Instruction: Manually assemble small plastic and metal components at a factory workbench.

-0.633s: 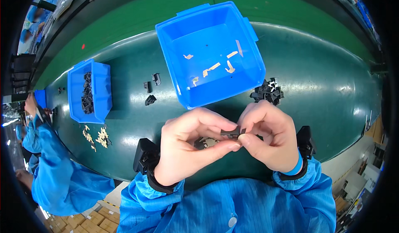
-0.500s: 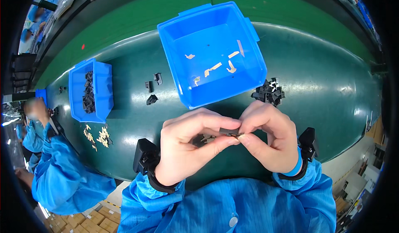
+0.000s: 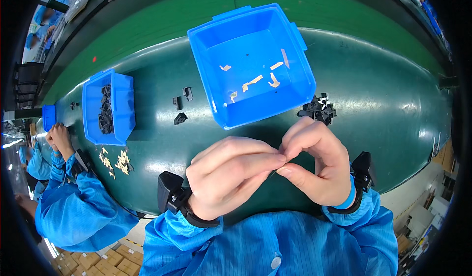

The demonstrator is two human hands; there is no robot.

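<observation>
Both hands met over the near edge of the green table (image 3: 393, 108). The left hand (image 3: 231, 175) had its fingers curled and its fingertips pressed together against those of the right hand (image 3: 314, 163), whose thumb and forefinger were pinched shut. Whatever small part sat between the fingertips was hidden by them, so it could not be told what they clamped. Each wrist wore a black band over a blue sleeve.

Just beyond the hands stood the big bin (image 3: 300, 59), blue, near the middle of the table, with a few pale strips (image 3: 253, 80) scattered on its floor. Touching the bin's near right corner lay a heap of black parts (image 3: 318, 109), close to the right hand. Three loose black pieces (image 3: 180, 104) lay just left of the bin.

Toward the left edge of the table stood a small bin (image 3: 118, 108), also blue, with black parts (image 3: 105, 109) along its inside. Near it, at the near edge, lay a scatter of pale bits (image 3: 118, 162).

A co-worker's hand (image 3: 60, 138) rested at the table's left end, beside the small bin, the arm in a blue sleeve.
</observation>
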